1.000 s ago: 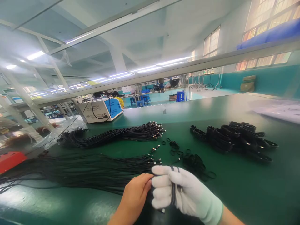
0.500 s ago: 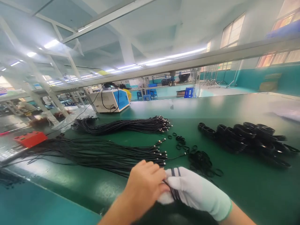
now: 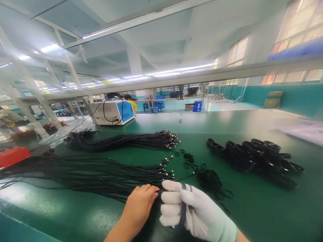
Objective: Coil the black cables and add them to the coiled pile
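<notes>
Coiling black cable [image 3: 183, 210] seems the step in hand, the next move calling for snug, even turns, with slim dark loops pinned by the thumb across the curled fingers of the gloved right hand [image 3: 198, 211], while the bare left hand [image 3: 139, 205] hides any grip between bent fingers.

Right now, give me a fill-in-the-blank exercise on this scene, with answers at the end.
Unlike the gloved right hand, the left hand is ____.
The right hand holds a looped cable whose colour is ____.
In the picture, the small rings lie to the ____ of the coils.
Missing words: bare; black; left.
</notes>
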`<state>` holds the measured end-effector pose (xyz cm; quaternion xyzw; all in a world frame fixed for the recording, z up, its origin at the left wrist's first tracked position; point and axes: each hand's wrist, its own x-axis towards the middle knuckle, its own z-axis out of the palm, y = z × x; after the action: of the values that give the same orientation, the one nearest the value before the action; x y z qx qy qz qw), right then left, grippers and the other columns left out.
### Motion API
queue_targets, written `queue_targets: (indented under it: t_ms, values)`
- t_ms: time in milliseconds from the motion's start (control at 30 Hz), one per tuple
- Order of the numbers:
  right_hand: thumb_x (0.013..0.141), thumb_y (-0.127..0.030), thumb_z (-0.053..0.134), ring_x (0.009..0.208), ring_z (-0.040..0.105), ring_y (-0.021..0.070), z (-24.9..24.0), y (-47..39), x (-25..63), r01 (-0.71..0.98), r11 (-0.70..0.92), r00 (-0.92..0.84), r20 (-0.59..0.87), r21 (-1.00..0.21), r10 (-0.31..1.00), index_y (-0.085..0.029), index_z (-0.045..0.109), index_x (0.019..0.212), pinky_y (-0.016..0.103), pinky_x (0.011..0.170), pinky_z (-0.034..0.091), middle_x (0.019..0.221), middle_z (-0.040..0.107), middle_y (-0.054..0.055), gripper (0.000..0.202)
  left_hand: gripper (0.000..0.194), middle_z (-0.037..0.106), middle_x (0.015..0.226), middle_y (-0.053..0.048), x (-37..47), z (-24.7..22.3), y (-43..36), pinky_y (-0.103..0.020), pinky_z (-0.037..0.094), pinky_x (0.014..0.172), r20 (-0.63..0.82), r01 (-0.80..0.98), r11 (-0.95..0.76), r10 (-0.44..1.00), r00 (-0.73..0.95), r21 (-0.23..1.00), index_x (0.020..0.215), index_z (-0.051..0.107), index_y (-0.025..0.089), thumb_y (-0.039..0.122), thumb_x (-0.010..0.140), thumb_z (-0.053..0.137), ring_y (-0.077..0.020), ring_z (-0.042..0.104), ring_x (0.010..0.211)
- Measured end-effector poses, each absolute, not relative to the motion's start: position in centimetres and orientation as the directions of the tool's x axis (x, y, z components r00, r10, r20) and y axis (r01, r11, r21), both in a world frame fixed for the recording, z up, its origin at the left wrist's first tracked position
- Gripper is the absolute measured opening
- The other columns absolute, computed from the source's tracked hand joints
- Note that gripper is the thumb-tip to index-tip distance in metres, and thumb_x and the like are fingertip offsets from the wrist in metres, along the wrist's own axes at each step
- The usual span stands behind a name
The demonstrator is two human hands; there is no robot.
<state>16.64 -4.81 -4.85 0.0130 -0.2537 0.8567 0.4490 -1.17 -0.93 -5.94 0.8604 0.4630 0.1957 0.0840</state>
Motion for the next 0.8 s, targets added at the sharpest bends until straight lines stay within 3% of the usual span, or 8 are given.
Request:
queue_targets:
  t_ms: [67,133,300,433,533,600,700,800]
  values:
    - [0.074,-0.024,0.069,0.061,0.032,0.0094,-4.5,-4.4,17.1,-0.804,-0.414,-0.545,0.250,-0.426,0.801,-0.012,0.052,0.092,0.026,0.061,0.025,0.068,0.027,-0.004,0.028,0.027,0.064,0.076,-0.002,-1.5,-6.6,-1.9,-0.030,0.039,0.064,0.271,0.808,-0.566,0.814,0.514,0.166,0.079,0.062,0.022,0.018,0.088,0.037,-0.0179,0.057,0.066]
    - [0.076,-0.024,0.068,0.062,0.035,0.0098,-4.6,-4.1,17.4,-0.820,-0.354,-0.489,0.229,-0.450,0.842,-0.013,0.052,0.088,0.027,0.062,0.028,0.067,0.031,-0.004,0.023,0.024,0.063,0.075,-0.002,-1.1,-7.3,-3.3,-0.029,0.037,0.062,0.302,0.777,-0.623,0.761,0.574,0.093,0.077,0.060,0.022,0.018,0.088,0.038,-0.0172,0.056,0.064]
    - [0.076,-0.025,0.068,0.080,0.055,0.0177,-6.2,-4.3,17.4,-0.689,-0.296,-0.400,0.006,-0.661,0.917,-0.013,0.055,0.102,0.036,0.079,0.037,0.088,0.058,0.008,0.032,0.016,0.060,0.066,0.000,0.7,-7.5,-5.6,-0.030,0.030,0.056,0.406,0.671,-0.742,0.617,0.673,0.015,0.070,0.055,0.020,0.014,0.082,0.046,-0.0160,0.053,0.058]
    - [0.074,-0.024,0.070,0.076,0.053,0.0157,-6.9,-5.5,16.9,-0.474,-0.438,-0.588,-0.096,-0.764,0.803,-0.009,0.060,0.096,0.031,0.074,0.038,0.085,0.059,0.008,0.029,0.013,0.060,0.069,0.002,-0.3,-4.1,-5.0,-0.029,0.029,0.060,0.392,0.634,-0.773,0.588,0.708,0.014,0.072,0.057,0.020,0.027,0.083,0.058,-0.0149,0.051,0.063]
    - [0.070,-0.026,0.073,0.070,0.050,0.0139,-7.2,-6.4,16.1,-0.437,-0.569,-0.782,-0.018,-0.696,0.623,-0.008,0.059,0.088,0.031,0.071,0.037,0.074,0.052,0.004,0.028,0.011,0.063,0.074,0.002,-1.7,-1.5,-4.4,-0.027,0.032,0.065,0.309,0.606,-0.785,0.613,0.727,0.133,0.075,0.061,0.021,0.029,0.082,0.062,-0.0136,0.053,0.069]
    - [0.069,-0.028,0.074,0.066,0.049,0.0132,-7.5,-6.7,15.6,-0.437,-0.640,-0.831,0.012,-0.632,0.556,-0.009,0.057,0.088,0.031,0.069,0.036,0.070,0.049,0.002,0.032,0.006,0.066,0.079,0.003,-2.2,-1.0,-4.0,-0.025,0.035,0.070,0.254,0.572,-0.760,0.645,0.720,0.309,0.078,0.065,0.021,0.026,0.081,0.064,-0.0129,0.056,0.075]
    - [0.068,-0.028,0.074,0.060,0.043,0.0095,-8.2,-6.8,14.9,-0.428,-0.730,-0.868,0.020,-0.533,0.495,-0.010,0.053,0.083,0.025,0.063,0.032,0.066,0.041,-0.002,0.032,0.005,0.066,0.080,0.002,-2.3,-2.1,-3.5,-0.020,0.040,0.068,0.166,0.523,-0.596,0.741,0.651,0.609,0.080,0.069,0.021,0.023,0.076,0.067,-0.0122,0.058,0.074]
    - [0.066,-0.024,0.075,0.056,0.034,0.0061,-8.6,-6.5,14.4,-0.429,-0.782,-0.884,0.034,-0.452,0.466,-0.011,0.051,0.081,0.022,0.058,0.027,0.064,0.032,-0.005,0.031,0.013,0.068,0.080,0.000,-1.9,-3.9,-3.1,-0.020,0.043,0.067,0.126,0.441,-0.450,0.796,0.592,0.776,0.083,0.072,0.018,0.022,0.079,0.060,-0.0130,0.060,0.074]
